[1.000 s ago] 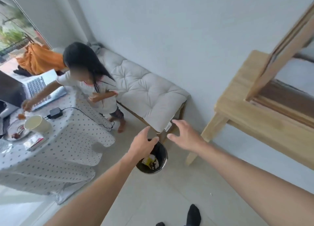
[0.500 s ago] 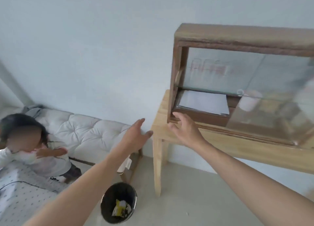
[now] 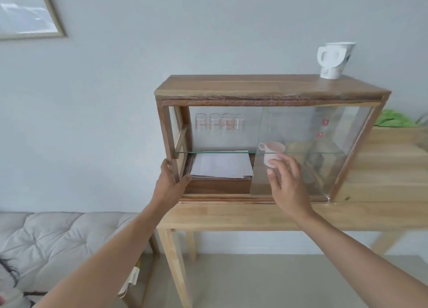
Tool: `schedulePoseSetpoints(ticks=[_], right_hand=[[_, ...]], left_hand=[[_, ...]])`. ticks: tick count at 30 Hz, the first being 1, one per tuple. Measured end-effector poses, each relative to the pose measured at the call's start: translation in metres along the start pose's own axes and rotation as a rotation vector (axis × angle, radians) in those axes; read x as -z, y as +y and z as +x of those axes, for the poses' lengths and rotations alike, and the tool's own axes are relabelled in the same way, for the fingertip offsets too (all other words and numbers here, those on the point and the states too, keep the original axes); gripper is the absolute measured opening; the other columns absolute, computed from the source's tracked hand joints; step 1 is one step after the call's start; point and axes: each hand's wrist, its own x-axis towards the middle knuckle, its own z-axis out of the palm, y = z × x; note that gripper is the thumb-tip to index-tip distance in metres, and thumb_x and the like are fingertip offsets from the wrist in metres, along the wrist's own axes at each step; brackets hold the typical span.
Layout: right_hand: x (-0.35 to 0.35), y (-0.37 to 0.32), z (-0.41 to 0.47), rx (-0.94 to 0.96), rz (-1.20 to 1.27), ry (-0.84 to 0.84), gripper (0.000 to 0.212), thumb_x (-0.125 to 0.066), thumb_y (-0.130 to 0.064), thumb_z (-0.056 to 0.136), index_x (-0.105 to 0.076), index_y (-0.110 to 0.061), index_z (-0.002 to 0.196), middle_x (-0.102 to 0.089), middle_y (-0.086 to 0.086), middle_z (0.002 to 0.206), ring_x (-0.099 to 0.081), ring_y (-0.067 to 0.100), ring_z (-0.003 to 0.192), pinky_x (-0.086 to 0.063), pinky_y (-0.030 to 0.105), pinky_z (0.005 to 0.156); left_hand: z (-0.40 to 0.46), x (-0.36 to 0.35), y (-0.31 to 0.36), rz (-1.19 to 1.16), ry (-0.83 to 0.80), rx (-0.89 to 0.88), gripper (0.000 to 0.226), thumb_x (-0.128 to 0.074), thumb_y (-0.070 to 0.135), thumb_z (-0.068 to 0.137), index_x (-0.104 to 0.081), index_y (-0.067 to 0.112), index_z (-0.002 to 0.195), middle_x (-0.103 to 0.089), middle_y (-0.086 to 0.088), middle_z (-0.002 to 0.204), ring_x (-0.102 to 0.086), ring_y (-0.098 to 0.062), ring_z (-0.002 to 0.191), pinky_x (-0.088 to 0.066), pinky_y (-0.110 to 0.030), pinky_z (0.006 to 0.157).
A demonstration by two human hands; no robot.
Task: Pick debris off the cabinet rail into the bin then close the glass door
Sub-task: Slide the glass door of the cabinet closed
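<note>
**Hands at cabinet, glass door part open**

Fingers (image 3: 278, 166) of right hand (image 3: 288, 187) spread and loose, gripping nothing, tips at the left edge of the glass door (image 3: 298, 150); contact with the glass can't be confirmed. Left hand (image 3: 170, 185) wraps the front-left post of the cabinet (image 3: 266, 87), thumb outside, fingers curled round the inner face, clamped on the wood. Glass door covers the right part of the cabinet front, left part uncovered. Bottom rail (image 3: 222, 198) runs along the cabinet's front base, just under both hands; any debris on it too small to tell. Inside: glass shelf (image 3: 217, 152), row of glasses (image 3: 218, 122) at the back, pink cup (image 3: 272, 153) behind the pane near the right fingertips, paper stack (image 3: 221, 166) on the floor of the cabinet. White paper cup (image 3: 333, 59) on top, right end. Cabinet sits on light wooden table (image 3: 382, 187). Cushioned bench (image 3: 58, 236) lower left, framed picture (image 3: 27, 11) on wall upper left.
</note>
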Motion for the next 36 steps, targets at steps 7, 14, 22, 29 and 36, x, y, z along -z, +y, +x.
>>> schedulePoseSetpoints(ticks=[7,14,22,29,36], right_hand=[[0.014,0.037,0.030,0.187,-0.320,-0.005,0.085,-0.069,-0.018,0.098,-0.020,-0.016,0.168,0.000,0.013,0.179,0.000,0.039,0.165,-0.024,0.062,0.128],[0.017,0.073,0.062,0.288,-0.655,0.008,0.107,-0.069,-0.057,0.092,-0.009,-0.014,0.170,0.004,0.019,0.178,0.002,0.048,0.163,-0.002,0.075,0.125],[0.004,0.059,0.069,0.337,-0.674,-0.001,0.115,-0.071,-0.064,0.086,-0.010,-0.012,0.169,0.003,0.020,0.178,0.001,0.049,0.162,-0.003,0.075,0.125],[-0.042,0.007,0.073,0.396,-0.632,-0.013,0.120,-0.072,-0.066,0.084,-0.005,-0.016,0.170,0.007,0.014,0.178,0.005,0.045,0.163,-0.001,0.073,0.126],[-0.088,-0.040,0.076,0.426,-0.600,-0.007,0.120,-0.073,-0.065,0.083,-0.005,-0.018,0.170,0.007,0.011,0.179,0.006,0.042,0.164,0.001,0.072,0.126]], left_hand=[[0.009,-0.006,-0.006,-0.061,0.020,-0.019,0.057,-0.076,0.041,0.094,-0.032,0.040,0.130,-0.064,0.017,0.103,-0.068,-0.007,0.091,-0.048,-0.027,0.067],[0.016,-0.005,-0.012,-0.107,-0.011,-0.024,0.058,-0.077,0.040,0.095,-0.034,0.038,0.135,-0.064,0.012,0.104,-0.068,-0.008,0.091,-0.049,-0.027,0.070],[0.016,-0.005,-0.014,-0.086,-0.027,-0.056,0.062,-0.076,0.038,0.096,-0.034,0.031,0.141,-0.061,0.017,0.101,-0.067,-0.006,0.085,-0.047,-0.025,0.070],[0.012,0.000,-0.015,-0.057,-0.064,-0.099,0.061,-0.073,0.040,0.098,-0.026,0.047,0.136,-0.060,0.021,0.108,-0.064,0.001,0.092,-0.048,-0.026,0.076],[0.012,0.003,-0.016,-0.036,-0.097,-0.107,0.057,-0.072,0.041,0.097,-0.024,0.053,0.127,-0.059,0.023,0.108,-0.065,-0.003,0.097,-0.050,-0.024,0.074]])
